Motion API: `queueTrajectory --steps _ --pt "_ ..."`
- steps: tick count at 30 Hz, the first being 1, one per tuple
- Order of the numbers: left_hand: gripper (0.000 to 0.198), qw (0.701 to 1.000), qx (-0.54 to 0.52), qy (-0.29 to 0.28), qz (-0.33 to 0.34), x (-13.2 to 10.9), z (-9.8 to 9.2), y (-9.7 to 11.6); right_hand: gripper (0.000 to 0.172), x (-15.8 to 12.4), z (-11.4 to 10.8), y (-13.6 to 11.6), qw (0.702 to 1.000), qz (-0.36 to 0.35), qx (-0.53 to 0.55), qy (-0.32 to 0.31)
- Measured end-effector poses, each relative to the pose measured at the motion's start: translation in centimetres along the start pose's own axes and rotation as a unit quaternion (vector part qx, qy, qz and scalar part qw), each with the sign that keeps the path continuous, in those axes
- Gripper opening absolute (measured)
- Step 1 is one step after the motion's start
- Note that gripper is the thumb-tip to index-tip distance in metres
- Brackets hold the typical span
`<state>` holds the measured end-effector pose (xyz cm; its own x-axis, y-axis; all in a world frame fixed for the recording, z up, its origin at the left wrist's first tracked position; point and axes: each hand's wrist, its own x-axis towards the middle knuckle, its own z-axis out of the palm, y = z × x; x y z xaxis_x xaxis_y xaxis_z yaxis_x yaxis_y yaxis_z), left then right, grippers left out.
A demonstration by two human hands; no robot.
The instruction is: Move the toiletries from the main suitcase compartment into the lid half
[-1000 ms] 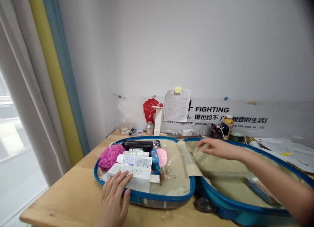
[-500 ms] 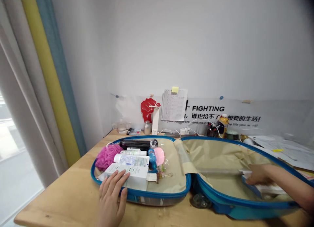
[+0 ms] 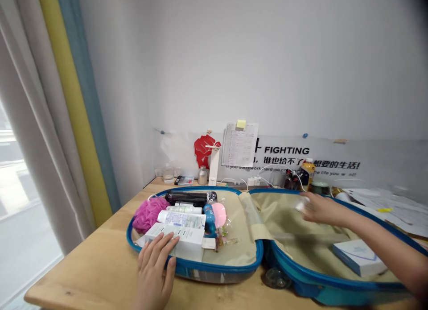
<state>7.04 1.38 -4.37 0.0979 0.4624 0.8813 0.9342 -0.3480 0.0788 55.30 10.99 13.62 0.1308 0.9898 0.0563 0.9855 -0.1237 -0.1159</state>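
Note:
An open blue suitcase (image 3: 230, 270) with a beige lining lies on the table. My left hand (image 3: 156, 265) has its fingers stretched out, resting on a white box (image 3: 192, 238) at the near edge of the left half. Behind that box are a white tube (image 3: 182, 219), a pink bath puff (image 3: 150, 214), a blue bottle (image 3: 209, 218) and a black cylindrical item (image 3: 190, 197). My right hand (image 3: 319, 209), blurred, is above the right half, fingers closed on a small white item (image 3: 302, 204) whose kind is unclear. Under my right forearm lies a blue-and-white box (image 3: 361, 256).
Along the wall stand a small glass jar (image 3: 202, 175), a tall white box (image 3: 214, 167), a yellow-labelled bottle (image 3: 306, 171) and cables. Papers (image 3: 394, 207) lie behind the right half. A clear round object (image 3: 277, 278) sits beside the suitcase hinge.
My right hand has let go of the blue-and-white box, moved up and left, and now holds a small white item. My left hand stays on the white box. The view has shifted slightly.

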Motion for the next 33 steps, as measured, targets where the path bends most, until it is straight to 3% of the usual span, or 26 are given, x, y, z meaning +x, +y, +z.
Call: queueTrajectory --steps 3,8,12,16,19,21,26,29,33 --pt "0.035 1.0 0.003 0.0 -0.001 0.0 -0.1 0.0 0.088 0.1 -1.0 -7.0 0.986 -0.165 0.014 -0.033" --pt "0.035 1.0 0.008 -0.008 -0.003 -0.1 0.0 -0.2 0.104 0.7 1.4 -17.1 0.932 -0.337 0.0 -0.132" --pt "0.036 1.0 0.013 -0.01 0.007 -0.2 0.2 -0.4 0.104 2.0 4.2 -21.0 0.911 -0.377 -0.029 -0.166" --pt "0.036 1.0 0.019 -0.005 0.018 -0.2 0.2 -0.5 0.111 2.9 5.5 -21.6 0.904 -0.387 -0.022 -0.18" --pt "0.037 1.0 0.019 -0.003 0.021 -0.1 0.1 -0.4 0.093 3.7 4.5 -19.4 0.911 -0.387 0.022 -0.142" --pt "0.037 1.0 0.017 0.001 0.024 0.0 0.0 -0.3 0.075 4.7 3.3 -16.4 0.929 -0.357 0.057 -0.082" --pt "0.035 1.0 0.013 0.005 0.022 0.0 0.0 -0.1 0.058 6.7 1.5 -4.3 0.972 -0.211 0.097 0.035" --pt "0.036 1.0 0.008 0.003 0.02 -0.1 0.1 -0.2 0.039 5.7 3.1 3.4 0.981 -0.144 0.102 0.079" --pt "0.036 1.0 0.003 0.005 0.018 0.0 0.0 -0.3 0.052 2.6 7.4 10.4 0.961 -0.091 0.13 0.227"
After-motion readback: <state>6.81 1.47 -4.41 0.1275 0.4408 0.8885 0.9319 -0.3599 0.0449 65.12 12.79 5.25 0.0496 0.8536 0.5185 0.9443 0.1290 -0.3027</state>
